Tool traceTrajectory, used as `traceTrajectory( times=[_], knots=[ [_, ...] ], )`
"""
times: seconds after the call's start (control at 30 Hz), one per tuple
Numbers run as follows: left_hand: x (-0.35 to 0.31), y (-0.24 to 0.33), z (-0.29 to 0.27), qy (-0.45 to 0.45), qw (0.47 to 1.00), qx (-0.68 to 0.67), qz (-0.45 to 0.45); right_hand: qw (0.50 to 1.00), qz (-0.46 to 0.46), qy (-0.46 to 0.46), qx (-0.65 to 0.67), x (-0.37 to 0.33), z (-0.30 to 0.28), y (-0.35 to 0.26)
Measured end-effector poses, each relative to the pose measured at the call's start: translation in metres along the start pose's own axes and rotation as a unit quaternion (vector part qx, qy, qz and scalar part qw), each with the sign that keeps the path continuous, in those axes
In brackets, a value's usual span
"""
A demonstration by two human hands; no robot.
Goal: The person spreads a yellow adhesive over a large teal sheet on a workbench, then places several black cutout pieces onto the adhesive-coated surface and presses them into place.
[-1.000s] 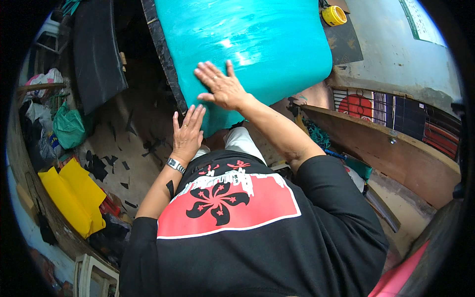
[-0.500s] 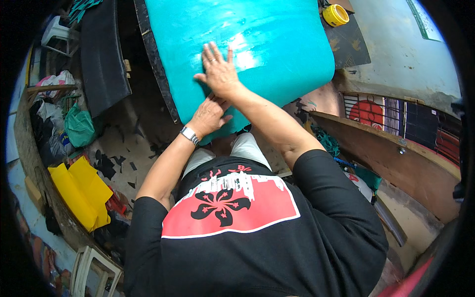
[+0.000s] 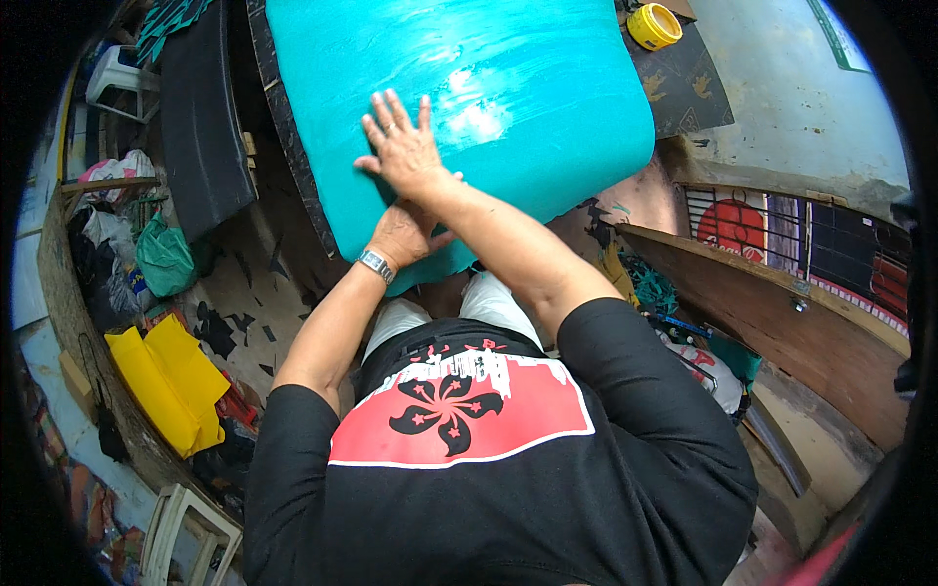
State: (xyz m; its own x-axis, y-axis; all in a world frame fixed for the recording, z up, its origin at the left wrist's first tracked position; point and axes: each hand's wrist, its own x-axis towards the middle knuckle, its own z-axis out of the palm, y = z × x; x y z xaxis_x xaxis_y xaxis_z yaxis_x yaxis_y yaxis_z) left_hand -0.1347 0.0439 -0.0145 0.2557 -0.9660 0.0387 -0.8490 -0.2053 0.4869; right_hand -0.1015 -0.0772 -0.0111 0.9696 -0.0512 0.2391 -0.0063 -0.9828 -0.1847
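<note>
The right hand is lying flat, fingers spread, on a glossy teal sheet that is extending ahead of both hands and to their right. The left hand is resting at the sheet's near edge, close under the right wrist; the right forearm is partly covering it, so whether it is gripping cannot be told. Markings: below the hands, a black shirt is bearing a red, white and black flower print; far right, a green-bordered notice is showing too little to read. Right of and beyond the hands, a yellow tub is standing on a dark board. A wooden panel is occupying the right; a yellow sheet is lying lower left.
</note>
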Motion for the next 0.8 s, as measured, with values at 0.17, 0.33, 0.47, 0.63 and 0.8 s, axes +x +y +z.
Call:
traceTrajectory(
  times=[0.17, 0.33, 0.47, 0.63, 0.8],
  knots=[
    [0.009, -0.001, -0.003, -0.01, 1.0, 0.026, -0.005, 0.997, -0.024, -0.021, 0.068, 0.003, 0.011, -0.004],
    [0.016, 0.004, -0.013, -0.069, 0.994, 0.055, -0.06, 0.998, 0.017, -0.002, 0.054, 0.003, -0.006, 0.049],
    [0.018, 0.011, -0.019, 0.047, 0.998, 0.043, -0.003, 0.982, 0.129, -0.082, 0.114, -0.009, -0.05, 0.115],
    [0.022, 0.014, -0.018, 0.053, 0.996, 0.063, -0.024, 0.948, 0.26, 0.137, 0.121, -0.015, -0.153, 0.3],
    [0.022, 0.011, -0.014, 0.036, 0.994, 0.093, -0.041, 0.875, 0.479, 0.065, -0.029, 0.006, -0.204, 0.449]
  ],
)
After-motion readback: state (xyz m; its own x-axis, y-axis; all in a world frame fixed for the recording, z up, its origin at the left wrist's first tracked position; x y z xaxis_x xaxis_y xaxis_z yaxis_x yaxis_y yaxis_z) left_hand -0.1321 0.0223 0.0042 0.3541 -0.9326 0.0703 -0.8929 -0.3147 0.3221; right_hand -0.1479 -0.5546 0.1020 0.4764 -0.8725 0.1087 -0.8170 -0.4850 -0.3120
